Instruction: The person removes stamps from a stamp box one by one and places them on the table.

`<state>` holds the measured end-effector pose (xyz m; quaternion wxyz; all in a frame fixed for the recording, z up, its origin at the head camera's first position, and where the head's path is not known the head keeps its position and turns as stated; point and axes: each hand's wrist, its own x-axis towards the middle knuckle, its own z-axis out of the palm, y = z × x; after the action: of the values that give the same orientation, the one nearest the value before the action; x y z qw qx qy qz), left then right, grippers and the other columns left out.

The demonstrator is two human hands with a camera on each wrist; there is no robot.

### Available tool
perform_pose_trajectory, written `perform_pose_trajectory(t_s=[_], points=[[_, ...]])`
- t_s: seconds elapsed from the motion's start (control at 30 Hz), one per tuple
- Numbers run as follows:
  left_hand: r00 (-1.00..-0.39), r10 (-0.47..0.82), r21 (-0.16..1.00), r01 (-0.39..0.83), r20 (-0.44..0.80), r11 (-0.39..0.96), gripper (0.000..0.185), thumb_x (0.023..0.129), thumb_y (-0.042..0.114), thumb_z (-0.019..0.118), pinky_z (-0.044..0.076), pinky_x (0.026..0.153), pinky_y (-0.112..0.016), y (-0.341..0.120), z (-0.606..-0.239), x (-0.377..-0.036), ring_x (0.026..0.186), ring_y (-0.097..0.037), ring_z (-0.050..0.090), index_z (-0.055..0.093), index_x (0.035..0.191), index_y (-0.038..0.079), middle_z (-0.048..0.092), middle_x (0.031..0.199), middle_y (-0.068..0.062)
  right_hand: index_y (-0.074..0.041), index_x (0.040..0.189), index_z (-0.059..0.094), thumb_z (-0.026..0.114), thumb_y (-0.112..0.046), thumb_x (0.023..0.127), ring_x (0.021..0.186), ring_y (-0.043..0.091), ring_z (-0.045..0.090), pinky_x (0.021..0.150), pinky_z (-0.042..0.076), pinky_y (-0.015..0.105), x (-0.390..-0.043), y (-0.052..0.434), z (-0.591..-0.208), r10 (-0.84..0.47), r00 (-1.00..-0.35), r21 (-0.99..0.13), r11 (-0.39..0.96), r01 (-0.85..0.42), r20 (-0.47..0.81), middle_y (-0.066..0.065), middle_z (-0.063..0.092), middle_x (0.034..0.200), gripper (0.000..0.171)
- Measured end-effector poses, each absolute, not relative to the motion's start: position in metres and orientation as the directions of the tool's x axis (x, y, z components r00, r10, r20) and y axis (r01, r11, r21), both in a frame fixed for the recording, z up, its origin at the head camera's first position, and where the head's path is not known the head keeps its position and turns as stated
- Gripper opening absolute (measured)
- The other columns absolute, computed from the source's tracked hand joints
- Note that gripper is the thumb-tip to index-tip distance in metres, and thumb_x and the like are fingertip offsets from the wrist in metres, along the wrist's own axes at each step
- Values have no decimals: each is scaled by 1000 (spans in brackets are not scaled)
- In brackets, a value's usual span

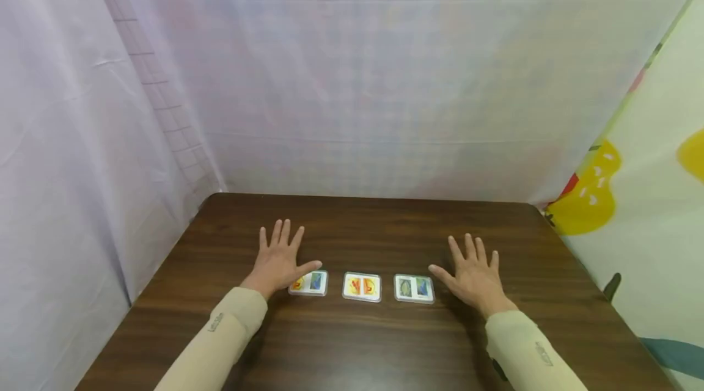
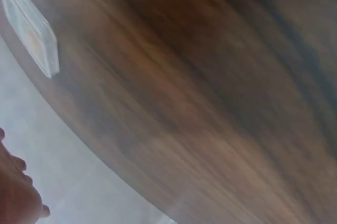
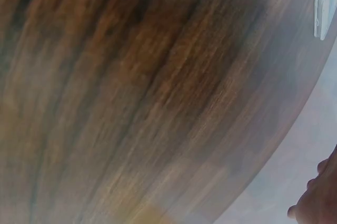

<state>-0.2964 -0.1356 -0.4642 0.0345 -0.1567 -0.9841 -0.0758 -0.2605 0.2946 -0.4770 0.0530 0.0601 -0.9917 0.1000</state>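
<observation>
Three small picture cards lie in a row on the dark wooden table (image 1: 363, 342): a left card (image 1: 309, 283), a middle card (image 1: 362, 286) and a right card (image 1: 414, 288). My left hand (image 1: 279, 258) lies flat on the table with fingers spread, its thumb at the left card's upper edge. My right hand (image 1: 474, 271) lies flat with fingers spread, just right of the right card. Neither hand holds anything. In the left wrist view a card edge (image 2: 31, 34) shows on the table (image 2: 200, 103). The right wrist view catches a card corner (image 3: 326, 8) and blurred wood (image 3: 147, 97).
White cloth screens stand behind and to the left of the table. A sheet printed with yellow and red shapes (image 1: 632, 195) hangs at the right. The table edges run close to the screens on both sides.
</observation>
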Motion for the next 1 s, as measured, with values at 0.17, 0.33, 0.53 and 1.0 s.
perform_pose_trajectory(t_s=[0.17, 0.33, 0.53, 1.0], points=[[-938, 335, 135, 345, 91, 929, 99, 88, 78, 40, -7, 112, -63, -123, -463, -298, 149, -40, 0, 18, 159, 12, 4, 162, -23, -4, 157, 20, 39, -73, 93, 144, 53, -2, 106, -5, 72, -259, 293, -476, -112, -985, -198, 971, -137, 130, 33, 4, 158, 96], [-934, 351, 128, 356, 57, 926, 100, 88, 79, 40, -8, 113, -61, -108, -459, -298, 150, -37, -1, 15, 159, 14, 2, 163, -21, -5, 157, 21, 41, -72, 93, 144, 52, 1, 107, -3, 71, -256, 289, -474, -127, -983, -205, 967, -152, 130, 32, 6, 159, 95], [-930, 363, 133, 368, 59, 920, 101, 86, 79, 44, -6, 114, -60, -92, -457, -298, 150, -35, 0, 16, 159, 15, 4, 163, -19, -4, 156, 23, 44, -70, 93, 144, 52, 6, 108, 0, 71, -254, 289, -472, -135, -979, -208, 964, -165, 152, 32, 9, 158, 94], [-900, 429, 154, 436, 77, 887, 102, 84, 80, 46, 2, 115, -61, -55, -466, -293, 150, -34, 9, 22, 159, 15, 17, 162, -17, -4, 155, 28, 43, -71, 93, 142, 51, 19, 108, 12, 70, -248, 286, -479, -180, -973, -189, 960, -206, 146, 30, 20, 157, 92]])
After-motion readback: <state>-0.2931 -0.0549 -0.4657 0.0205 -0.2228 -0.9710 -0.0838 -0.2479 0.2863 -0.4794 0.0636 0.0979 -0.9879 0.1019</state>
